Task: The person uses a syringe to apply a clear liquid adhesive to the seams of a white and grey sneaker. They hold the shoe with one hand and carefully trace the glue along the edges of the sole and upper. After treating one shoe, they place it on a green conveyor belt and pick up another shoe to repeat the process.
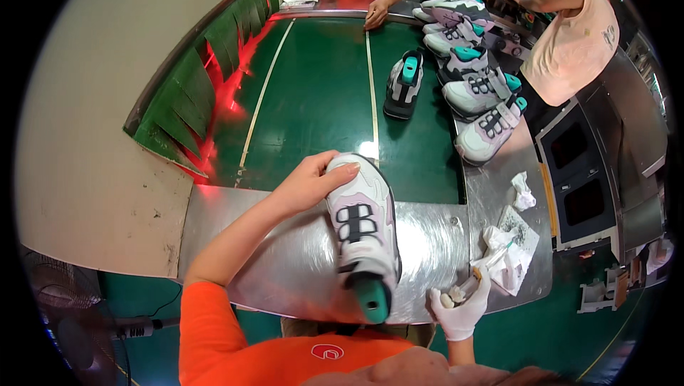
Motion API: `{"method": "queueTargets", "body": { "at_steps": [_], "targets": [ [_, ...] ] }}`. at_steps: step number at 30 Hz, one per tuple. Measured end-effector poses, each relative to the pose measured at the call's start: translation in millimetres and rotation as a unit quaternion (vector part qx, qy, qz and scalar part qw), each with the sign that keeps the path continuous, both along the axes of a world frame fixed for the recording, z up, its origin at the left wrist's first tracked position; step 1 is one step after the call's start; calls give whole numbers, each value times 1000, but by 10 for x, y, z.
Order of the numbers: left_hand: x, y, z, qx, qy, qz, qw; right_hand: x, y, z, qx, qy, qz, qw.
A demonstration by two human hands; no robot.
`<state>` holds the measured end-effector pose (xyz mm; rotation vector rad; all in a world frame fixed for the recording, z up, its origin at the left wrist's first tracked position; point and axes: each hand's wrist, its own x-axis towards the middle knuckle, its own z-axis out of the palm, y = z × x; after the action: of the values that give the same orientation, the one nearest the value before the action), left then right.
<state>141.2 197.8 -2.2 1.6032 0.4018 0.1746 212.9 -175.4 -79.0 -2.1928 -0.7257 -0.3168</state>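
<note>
white-and-lilac shoe with black straps [365, 233] lies over the steel bench [434, 243], clamped in your bare left hand [312, 183]; your white-gloved right hand [462, 313] curls, around what i cannot tell. it seems assembled, its teal plastic last [371, 299] still inside.

Round here: dark wire-caged fan [63, 292], low left; slitted green curtain [191, 92]; person in pale pink shirt [576, 51], right.

Bright orange short-sleeved shirt [214, 332], rounded white-outlined emblem [328, 352] on the chest, thin white glove [460, 322] on the right hand [462, 309], bare left hand [313, 181], brownish trousers [296, 327] below
</note>
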Motion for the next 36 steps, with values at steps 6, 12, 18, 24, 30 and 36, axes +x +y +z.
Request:
{"method": "queueTargets", "body": {
  "at_steps": [6,12,18,24,30,36],
  "targets": [
    [258,720,28,188,-23,173,967,-33,-145,-157,19,91,-55,994],
    [-246,2218,-184,-25,-146,478,866,-17,-69,-103,55,86,-68,993],
    [-502,3294,-1167,-175,-209,652,707,28,-71,-139,65,113,-79,988],
    [-467,3342,-1368,-187,-205,589,759,-2,-113,-134,22,57,-70,996],
    [-329,2998,-1277,-149,-198,610,752,8,-122,-305,81,95,-67,990],
    [-486,3027,-1341,-139,-203,589,770,40,-131,-314,92,92,-78,988]
  ]
}}
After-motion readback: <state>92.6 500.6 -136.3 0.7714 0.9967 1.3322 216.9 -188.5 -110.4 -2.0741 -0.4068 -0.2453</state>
